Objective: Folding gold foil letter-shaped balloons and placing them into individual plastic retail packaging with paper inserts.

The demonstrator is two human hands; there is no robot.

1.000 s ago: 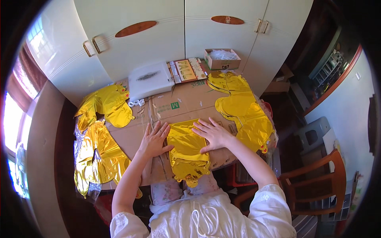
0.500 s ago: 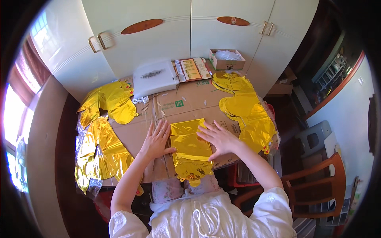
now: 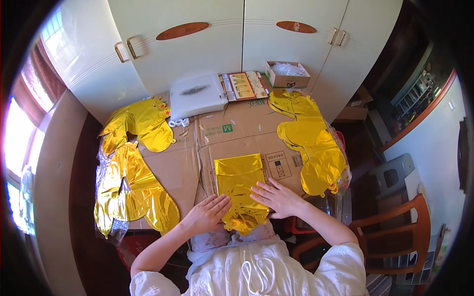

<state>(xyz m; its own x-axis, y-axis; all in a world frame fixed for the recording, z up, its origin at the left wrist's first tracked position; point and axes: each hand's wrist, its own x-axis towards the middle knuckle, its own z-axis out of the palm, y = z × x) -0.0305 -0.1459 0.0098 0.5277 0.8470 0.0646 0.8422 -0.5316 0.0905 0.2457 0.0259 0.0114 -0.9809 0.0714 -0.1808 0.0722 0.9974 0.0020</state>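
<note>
A flat, folded gold foil balloon (image 3: 240, 182) lies in front of me, its straight fold at the far end and its uneven near end hanging past the cardboard's edge over my lap. My left hand (image 3: 207, 213) rests at its near left side, fingers extended and fairly close together, pointing inward. On its right edge lies my right hand (image 3: 280, 198), fingers outstretched, fingertips touching the foil. Neither hand grips anything. More flat gold foil balloons (image 3: 134, 185) are spread at the left, others (image 3: 138, 123) behind them, and a stack (image 3: 316, 145) lies at the right.
Flattened cardboard (image 3: 237, 138) covers the table. At the back sit a white plastic package (image 3: 197, 96), a printed flat box (image 3: 242, 86), and an open box (image 3: 288, 79) of clear plastic. White rolls (image 3: 178, 122) lie near the package. A wooden chair (image 3: 395, 232) stands at the right.
Both hands have slid toward me along the foil, the left most. The foil's far part now lies uncovered, looking smoother, with its far fold a little nearer me.
</note>
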